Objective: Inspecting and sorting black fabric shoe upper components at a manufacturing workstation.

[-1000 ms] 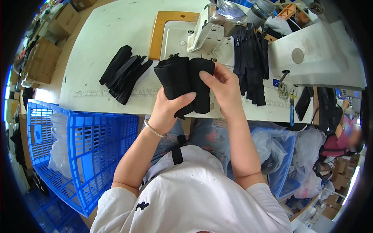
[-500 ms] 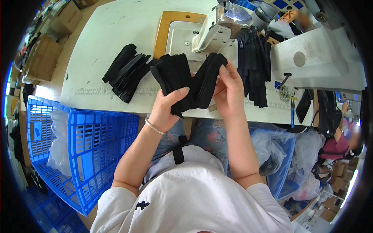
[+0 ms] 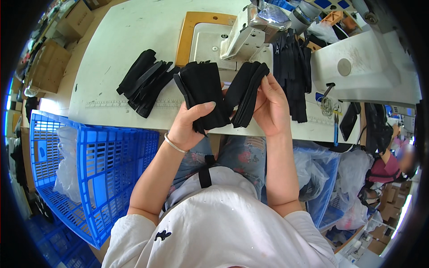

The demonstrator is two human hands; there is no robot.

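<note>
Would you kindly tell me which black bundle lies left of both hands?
The fanned pile, leftmost on the table; the others are held or lie farther right.

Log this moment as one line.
Left hand: holds thick black fabric bunch | Right hand: holds narrower black bunch | Ahead: sewing machine | Table, left side: pile of black strips

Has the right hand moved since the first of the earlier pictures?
Yes: judged against the machine, the right hand has moved to the right.
</note>
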